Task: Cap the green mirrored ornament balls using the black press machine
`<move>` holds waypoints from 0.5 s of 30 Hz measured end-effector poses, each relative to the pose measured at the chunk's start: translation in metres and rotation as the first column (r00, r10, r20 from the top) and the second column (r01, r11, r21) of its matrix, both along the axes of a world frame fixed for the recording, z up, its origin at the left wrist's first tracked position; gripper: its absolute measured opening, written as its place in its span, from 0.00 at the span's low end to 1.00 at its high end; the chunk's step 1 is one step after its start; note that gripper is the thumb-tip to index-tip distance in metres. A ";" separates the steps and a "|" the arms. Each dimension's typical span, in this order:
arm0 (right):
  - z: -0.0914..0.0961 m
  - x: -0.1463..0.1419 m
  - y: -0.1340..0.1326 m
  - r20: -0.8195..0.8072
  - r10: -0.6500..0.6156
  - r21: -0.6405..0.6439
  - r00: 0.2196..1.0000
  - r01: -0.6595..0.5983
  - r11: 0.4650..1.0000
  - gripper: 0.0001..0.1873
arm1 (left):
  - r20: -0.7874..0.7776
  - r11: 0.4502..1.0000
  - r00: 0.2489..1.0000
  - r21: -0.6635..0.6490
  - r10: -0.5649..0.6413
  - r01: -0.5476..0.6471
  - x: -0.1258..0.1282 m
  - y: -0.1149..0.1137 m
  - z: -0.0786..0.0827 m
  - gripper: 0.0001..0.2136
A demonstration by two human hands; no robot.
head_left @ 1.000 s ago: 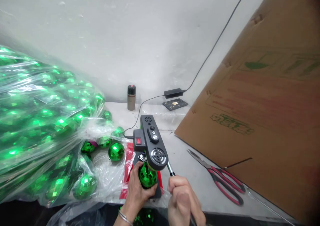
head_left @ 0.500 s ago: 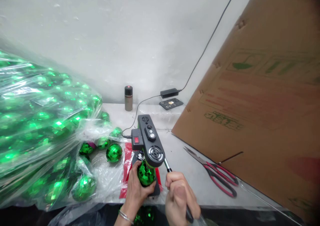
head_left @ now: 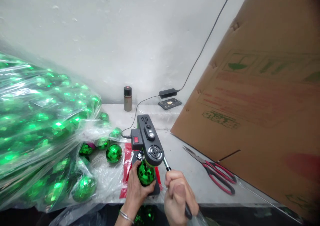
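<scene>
**Bench press station with green baubles**

The left hand [head_left: 137,190] is cupping a green faceted bauble [head_left: 146,174]. Its fingers are wrapping the bauble's near side and holding it under the head of a small black bench press [head_left: 150,142] at the table's near edge. The right hand [head_left: 178,196] is gripping the press lever [head_left: 167,166] in a closed fist. A red rocker switch [head_left: 135,139] is showing on the press's left side.

The press base is sitting on a red sheet [head_left: 127,172] and is mostly hiding behind the bauble and hand. A cardboard sheet [head_left: 250,112] is leaning at right, carrying green and red print too faint to read.

A clear plastic bag [head_left: 37,119] at left is holding many green baubles and is running out of frame. A loose bauble [head_left: 114,153] is lying near its mouth. Red-handled scissors [head_left: 216,176] are lying just beside the cardboard.

A small red-topped can [head_left: 127,98], a power adapter [head_left: 169,93] and a flat black pad [head_left: 171,103] are sitting by the wall, with any markings illegible.
</scene>
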State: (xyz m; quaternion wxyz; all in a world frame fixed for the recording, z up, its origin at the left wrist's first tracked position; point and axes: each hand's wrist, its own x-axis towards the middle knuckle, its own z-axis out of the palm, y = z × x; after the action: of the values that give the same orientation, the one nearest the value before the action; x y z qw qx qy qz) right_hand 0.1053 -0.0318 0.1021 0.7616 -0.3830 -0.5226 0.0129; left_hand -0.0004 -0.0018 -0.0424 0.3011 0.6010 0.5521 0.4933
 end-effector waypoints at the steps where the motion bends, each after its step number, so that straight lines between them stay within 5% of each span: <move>1: -0.001 0.000 0.000 0.003 -0.003 0.002 1.000 0.003 1.000 0.20 | 0.002 1.000 1.000 -0.006 -0.002 0.002 0.000 0.000 0.001 0.38; 12: -0.032 0.003 -0.004 0.129 -0.008 -0.010 0.992 0.009 1.000 0.22 | 0.014 1.000 1.000 0.000 0.009 -0.009 0.003 0.000 0.006 0.37; 15: -0.023 0.006 -0.002 0.156 -0.004 0.001 0.988 0.003 1.000 0.23 | 0.028 1.000 1.000 -0.013 0.001 -0.001 0.003 0.002 0.009 0.37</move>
State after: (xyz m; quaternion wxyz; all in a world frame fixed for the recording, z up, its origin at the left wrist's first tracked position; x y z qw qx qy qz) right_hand 0.1108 -0.0342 0.0794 0.7185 -0.3833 -0.5801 -0.0188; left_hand 0.0025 0.0003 -0.0333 0.3125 0.5917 0.5514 0.4983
